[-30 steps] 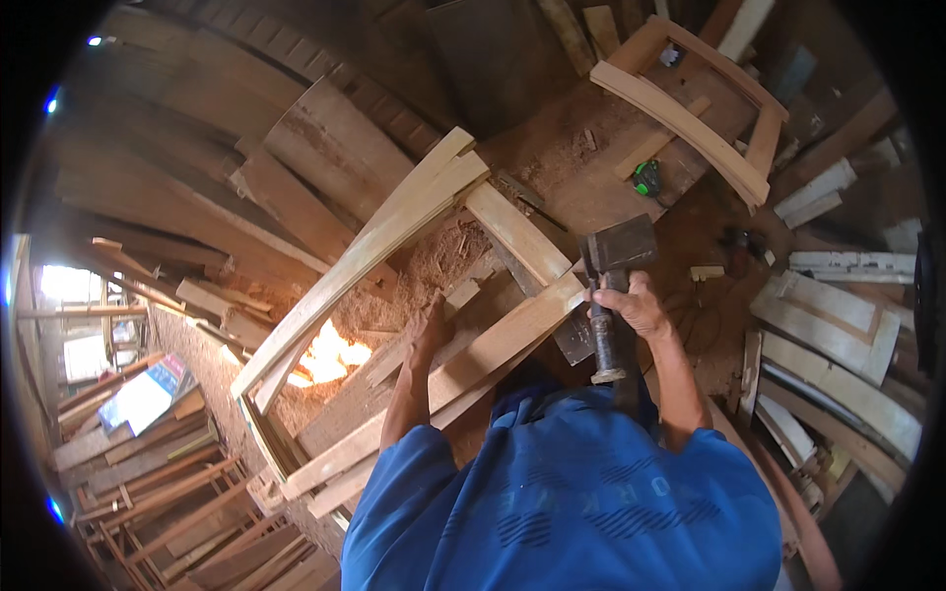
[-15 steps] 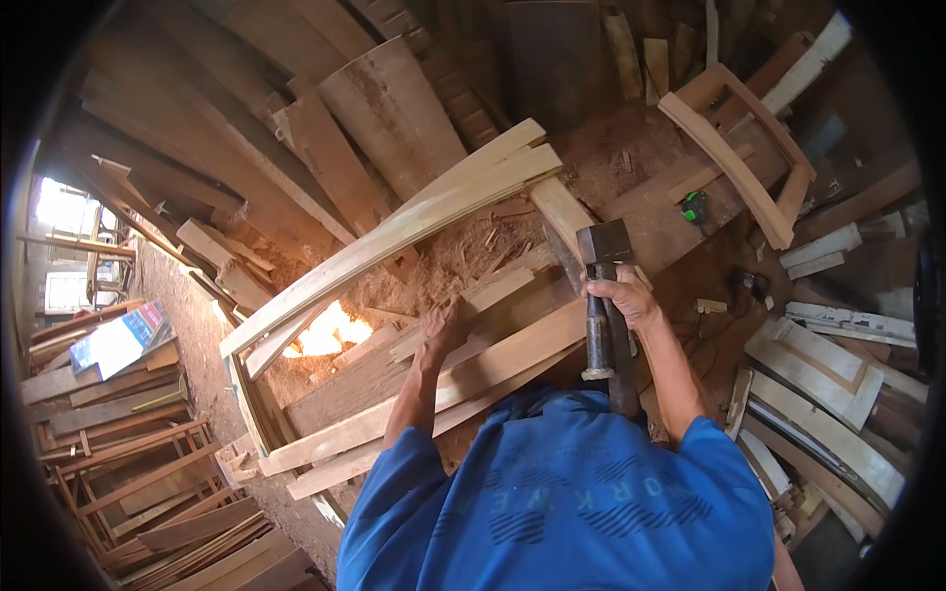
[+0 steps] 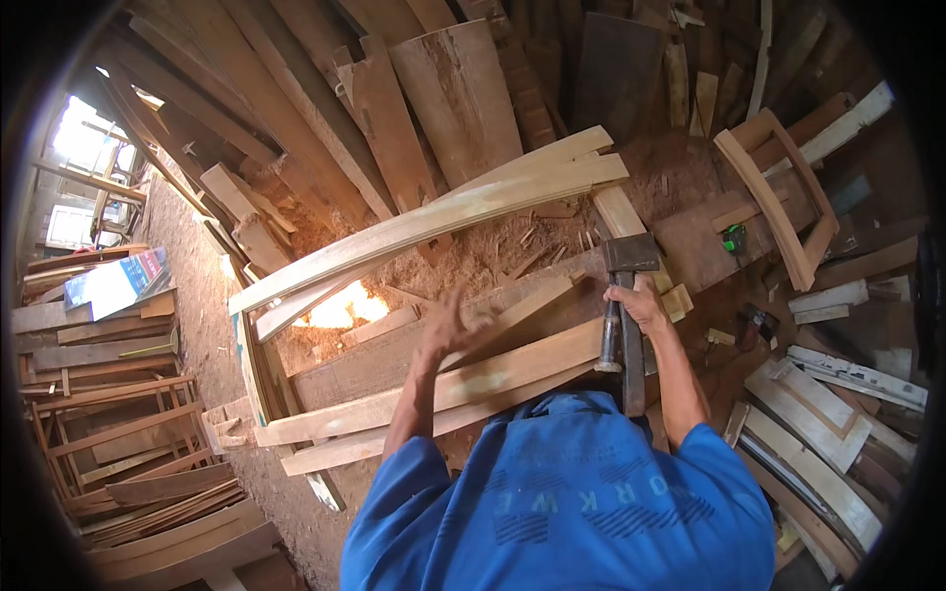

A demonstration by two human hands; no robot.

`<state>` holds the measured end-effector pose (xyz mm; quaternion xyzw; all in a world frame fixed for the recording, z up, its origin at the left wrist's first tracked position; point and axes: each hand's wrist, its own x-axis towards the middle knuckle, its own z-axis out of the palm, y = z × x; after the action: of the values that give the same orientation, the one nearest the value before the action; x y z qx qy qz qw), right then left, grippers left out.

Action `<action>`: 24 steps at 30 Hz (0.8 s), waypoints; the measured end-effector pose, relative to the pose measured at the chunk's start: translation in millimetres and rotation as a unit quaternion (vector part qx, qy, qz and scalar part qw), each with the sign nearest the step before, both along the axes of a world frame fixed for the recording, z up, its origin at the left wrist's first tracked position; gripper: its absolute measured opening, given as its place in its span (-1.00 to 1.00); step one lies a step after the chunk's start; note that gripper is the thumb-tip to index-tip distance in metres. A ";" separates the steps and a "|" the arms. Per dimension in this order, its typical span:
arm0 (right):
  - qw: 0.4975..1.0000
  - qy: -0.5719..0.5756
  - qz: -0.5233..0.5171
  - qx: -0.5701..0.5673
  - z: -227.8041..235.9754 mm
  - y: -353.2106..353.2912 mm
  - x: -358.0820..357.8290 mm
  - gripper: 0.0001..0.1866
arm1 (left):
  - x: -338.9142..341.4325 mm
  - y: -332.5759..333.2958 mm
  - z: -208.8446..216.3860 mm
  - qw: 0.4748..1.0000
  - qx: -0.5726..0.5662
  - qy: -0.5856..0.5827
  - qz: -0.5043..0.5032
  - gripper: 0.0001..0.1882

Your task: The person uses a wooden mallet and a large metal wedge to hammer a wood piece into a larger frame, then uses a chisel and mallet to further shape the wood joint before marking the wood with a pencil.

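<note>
My right hand [image 3: 636,301] is closed around a hammer with a dark, blocky head [image 3: 631,253] and a long handle. A chisel [image 3: 611,340] with a pale-ringed butt hangs beside that handle in the same grip. My left hand [image 3: 453,325] is slightly blurred, its fingers spread and nothing in them. It is over a loose wooden strip [image 3: 532,313] inside a large wooden frame. The frame has a curved far rail [image 3: 434,222] and a near rail [image 3: 493,382] just in front of my body. My right hand is by the frame's right end [image 3: 621,219].
Tall boards [image 3: 458,98] lean at the back. A smaller wooden frame [image 3: 764,212] lies at far right, near a green-and-black tape measure [image 3: 734,238]. Pale panels [image 3: 813,419] are piled on the right. Slatted wooden pieces [image 3: 118,433] crowd the left. Sawdust [image 3: 503,236] covers the ground.
My left hand has come away from the wood and its fingers have spread. The right hand keeps both tools. The whole view has shifted, so the scene sits farther right.
</note>
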<state>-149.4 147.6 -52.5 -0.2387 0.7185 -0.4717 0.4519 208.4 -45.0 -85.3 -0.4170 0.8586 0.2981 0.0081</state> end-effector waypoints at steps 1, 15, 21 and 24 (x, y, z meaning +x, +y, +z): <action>1.000 0.000 -0.001 -0.009 1.1 -0.4 2.5 -0.75 | 2.4 -18.7 4.8 0.997 -0.072 -0.011 0.030 0.18; 0.997 0.071 -0.007 -0.018 4.4 3.1 6.0 -0.82 | 94.8 -223.9 3.2 0.980 -0.079 -0.177 0.054 0.31; 0.995 -0.069 -0.050 -0.053 12.0 7.0 7.2 -0.80 | 17.1 -108.4 6.0 0.972 -0.235 0.006 -0.015 0.21; 0.984 -0.145 -0.085 -0.060 37.3 2.4 13.8 -0.72 | -73.1 -1.4 68.5 0.969 -0.131 0.118 -0.175 -0.09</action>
<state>-135.7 150.0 -15.2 -0.1327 0.6335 -0.5804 0.4941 135.3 -46.4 -16.9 -0.2195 0.9447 0.2242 -0.0953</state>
